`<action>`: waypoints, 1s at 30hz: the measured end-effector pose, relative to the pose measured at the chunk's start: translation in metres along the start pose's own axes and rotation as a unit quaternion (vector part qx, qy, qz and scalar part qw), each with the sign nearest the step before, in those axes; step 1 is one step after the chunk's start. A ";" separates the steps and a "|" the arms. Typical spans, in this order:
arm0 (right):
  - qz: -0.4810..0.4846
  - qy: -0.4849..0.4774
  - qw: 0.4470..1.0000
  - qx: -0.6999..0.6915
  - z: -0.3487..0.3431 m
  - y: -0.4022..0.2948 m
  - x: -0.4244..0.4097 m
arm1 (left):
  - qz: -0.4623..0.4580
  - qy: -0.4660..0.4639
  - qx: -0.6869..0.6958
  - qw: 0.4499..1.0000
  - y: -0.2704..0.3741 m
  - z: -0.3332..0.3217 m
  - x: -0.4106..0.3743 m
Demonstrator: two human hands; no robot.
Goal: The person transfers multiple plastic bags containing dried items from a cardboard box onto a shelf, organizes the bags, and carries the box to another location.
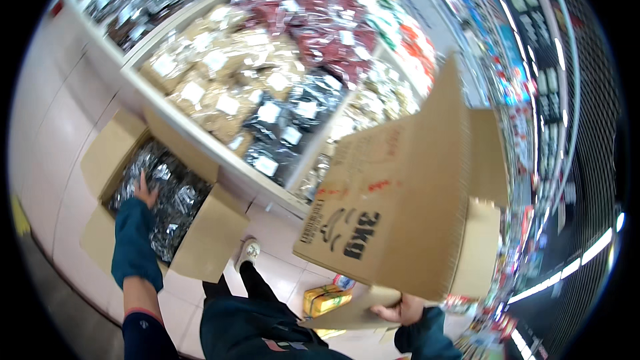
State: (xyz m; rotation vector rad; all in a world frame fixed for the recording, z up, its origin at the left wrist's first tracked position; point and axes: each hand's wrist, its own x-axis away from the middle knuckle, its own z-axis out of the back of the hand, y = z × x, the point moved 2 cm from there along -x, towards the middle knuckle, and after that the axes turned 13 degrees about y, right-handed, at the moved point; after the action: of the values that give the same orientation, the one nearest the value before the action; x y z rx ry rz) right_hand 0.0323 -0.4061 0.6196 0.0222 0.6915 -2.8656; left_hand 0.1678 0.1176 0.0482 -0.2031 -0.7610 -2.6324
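Observation:
My left hand (146,193) rests with fingers apart on dark goods in clear plastic bags (177,210). These bags fill an open cardboard box (210,232) on the floor, its flaps folded outward. On the other side, my right hand (404,309) grips a flap of a second cardboard box (405,200). That box is held up and tilted, with its flaps loose and printed writing on its side. Its inside is turned away, so I cannot tell what it holds.
A low display bin with pale dividers (200,142) holds tan packs (215,85), dark packs (280,125) and dark red packs (320,25). Yellow strapped packages (327,301) lie on the tiled floor (272,260). Lit store shelves (520,145) run along the right.

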 end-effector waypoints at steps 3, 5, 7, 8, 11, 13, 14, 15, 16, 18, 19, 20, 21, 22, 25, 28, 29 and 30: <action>0.019 0.061 0.994 0.086 0.004 -0.007 0.003 | -0.024 -0.008 0.001 1.000 -0.008 -0.008 0.046; -0.001 0.072 0.994 0.079 0.001 -0.008 0.004 | 0.020 -0.048 -0.083 0.995 0.001 -0.017 0.090; 0.001 0.093 0.991 0.095 0.001 -0.011 0.006 | 0.004 -0.121 -0.064 0.991 0.013 -0.011 0.125; -0.001 0.100 0.990 0.098 0.002 -0.012 0.007 | -0.008 -0.089 -0.098 0.991 0.020 -0.007 0.142; 0.003 0.087 0.992 0.092 0.007 -0.012 0.010 | 0.009 -0.146 -0.167 0.975 0.030 0.002 0.172; -0.066 -0.007 0.996 -0.056 0.018 0.002 0.015 | 0.044 -0.213 -0.116 0.969 0.027 0.005 0.179; -0.059 -0.009 0.989 -0.133 0.026 0.016 0.012 | 0.033 -0.224 -0.072 0.971 0.025 0.006 0.179; -0.068 0.035 0.989 -0.130 0.039 0.030 0.013 | 0.041 -0.240 -0.048 0.969 0.021 0.007 0.181; -0.079 0.069 0.986 -0.131 0.052 0.049 0.014 | 0.071 -0.220 0.019 0.973 0.017 0.007 0.185; -0.029 0.080 0.996 -0.010 0.084 0.092 0.015 | 0.062 -0.206 0.082 0.973 0.007 0.011 0.195; -0.019 0.028 0.997 0.066 0.094 0.113 0.019 | 0.082 -0.209 0.082 0.971 0.002 0.012 0.202; -0.055 -0.055 0.995 0.064 0.097 0.130 0.022 | -0.046 -0.149 0.043 0.987 0.000 0.019 0.209; -0.093 -0.136 0.983 0.080 0.094 0.145 0.026 | -0.050 -0.151 0.042 0.986 -0.005 0.021 0.215; -0.155 -0.232 0.959 0.055 0.086 0.155 0.031 | -0.054 -0.152 0.043 0.986 -0.009 0.022 0.221; -0.147 -0.286 0.938 0.128 0.058 0.170 0.043 | -0.014 -0.168 0.048 0.985 -0.021 0.027 0.236; -0.128 -0.232 0.956 0.129 0.044 0.181 0.053 | -0.030 -0.161 -0.011 0.987 -0.011 0.036 0.252; -0.090 -0.191 0.971 0.115 0.044 0.183 0.053 | 0.017 -0.147 0.029 0.989 0.000 0.041 0.259; -0.070 -0.170 0.975 0.122 0.043 0.183 0.054 | 0.042 -0.174 0.060 0.982 0.015 0.051 0.264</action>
State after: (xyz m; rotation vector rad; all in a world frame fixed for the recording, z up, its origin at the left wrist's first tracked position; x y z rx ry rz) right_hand 0.0156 -0.5952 0.5726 -0.4881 0.2832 -2.9574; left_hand -0.0654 0.0472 0.1621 -0.6591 -0.9964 -2.4907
